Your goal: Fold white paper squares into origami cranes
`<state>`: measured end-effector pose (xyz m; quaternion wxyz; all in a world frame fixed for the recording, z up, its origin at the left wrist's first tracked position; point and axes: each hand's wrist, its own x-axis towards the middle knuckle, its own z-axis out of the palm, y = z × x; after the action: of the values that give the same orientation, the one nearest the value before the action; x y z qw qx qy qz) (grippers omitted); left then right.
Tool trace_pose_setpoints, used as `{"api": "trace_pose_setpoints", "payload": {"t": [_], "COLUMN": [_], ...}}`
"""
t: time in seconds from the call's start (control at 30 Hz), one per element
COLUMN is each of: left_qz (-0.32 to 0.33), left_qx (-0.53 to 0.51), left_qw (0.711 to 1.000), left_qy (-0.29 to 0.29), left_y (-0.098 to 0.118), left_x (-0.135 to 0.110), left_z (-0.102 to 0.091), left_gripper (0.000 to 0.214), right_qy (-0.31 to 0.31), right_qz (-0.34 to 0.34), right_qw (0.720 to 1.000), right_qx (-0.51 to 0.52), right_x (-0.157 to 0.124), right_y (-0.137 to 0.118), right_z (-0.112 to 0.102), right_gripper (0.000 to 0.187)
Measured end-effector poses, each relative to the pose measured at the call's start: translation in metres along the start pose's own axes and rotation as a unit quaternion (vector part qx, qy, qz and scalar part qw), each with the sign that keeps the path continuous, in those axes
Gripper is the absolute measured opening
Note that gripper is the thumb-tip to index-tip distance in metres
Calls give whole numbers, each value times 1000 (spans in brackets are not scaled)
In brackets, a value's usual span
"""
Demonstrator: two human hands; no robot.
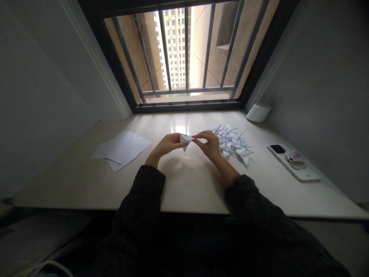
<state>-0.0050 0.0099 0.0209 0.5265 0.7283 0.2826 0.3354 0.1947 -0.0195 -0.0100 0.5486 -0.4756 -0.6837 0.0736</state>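
A small folded white paper piece (186, 141), pointed at its lower end, is held above the sill between both hands. My left hand (170, 143) is closed on its left side, thumb in front. At its right end, my right hand (210, 144) pinches a narrow tip between thumb and fingers. Just beyond my right hand lies a heap of folded white paper cranes (232, 142) with thin points sticking out. Several flat white paper sheets (123, 148) overlap on the left, away from my left hand.
The pale windowsill surface (190, 188) ends at a front edge close to my body. A phone (308, 173) with a round grip lies at the right. A white cylindrical object (258, 112) stands in the back right corner, beside the barred window (184, 54).
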Motion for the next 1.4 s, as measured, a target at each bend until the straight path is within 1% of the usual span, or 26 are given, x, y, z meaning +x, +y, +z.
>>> {"api": "trace_pose_setpoints", "payload": {"t": [0.07, 0.13, 0.27, 0.37, 0.43, 0.5, 0.63, 0.7, 0.83, 0.93, 1.13, 1.3, 1.4], "left_qz": [-1, -6, -13, -15, -15, -13, 2, 12, 18, 21, 18, 5, 6], "left_qx": [3, 7, 11, 17, 16, 20, 44, 33, 18, 43, 111, 118, 116], "left_qw": [1000, 1000, 1000, 999, 999, 1000, 998, 998, 996, 995, 989, 985, 983], "left_qy": [-1, -10, -27, -30, -31, -19, 40, 59, 81, 86, 97, 127, 145], "left_y": [0, 1, 4, 5, 3, 0, -6, -8, -8, -7, -4, -4, -8], "left_x": [-1, -2, -4, -5, -4, -2, 3, 5, 6, 5, 2, 2, 4], "left_z": [-3, -6, -8, -8, -8, -6, -1, 3, 7, 6, 2, 1, 0], "left_gripper": [38, 37, 36, 35, 36, 41, 46, 48, 51, 47, 46, 45, 46], "right_qy": [-23, -28, 5, 32, 39, 38, 41, 47, 57, 57, 18, -21, -23], "right_qz": [-14, -6, 22, 30, 32, 29, 15, 17, 29, 32, 29, -2, -11], "right_qw": [1000, 1000, 1000, 999, 998, 997, 996, 995, 995, 997, 999, 1000, 1000], "right_qx": [0, -4, -17, -28, -38, -54, -81, -85, -73, -48, -20, 12, 14], "right_x": [1, 0, -1, -2, -2, -2, -2, -3, -4, -4, -2, -2, -3], "right_y": [-2, -3, 3, 7, 8, 7, 5, 4, 0, -4, -5, -3, -3], "right_z": [-2, -2, 0, 1, 2, 1, 1, 1, 2, 1, -1, 2, 5], "right_gripper": [12, 13, 12, 14, 16, 18, 20, 22, 22, 20, 16, 17, 22]}}
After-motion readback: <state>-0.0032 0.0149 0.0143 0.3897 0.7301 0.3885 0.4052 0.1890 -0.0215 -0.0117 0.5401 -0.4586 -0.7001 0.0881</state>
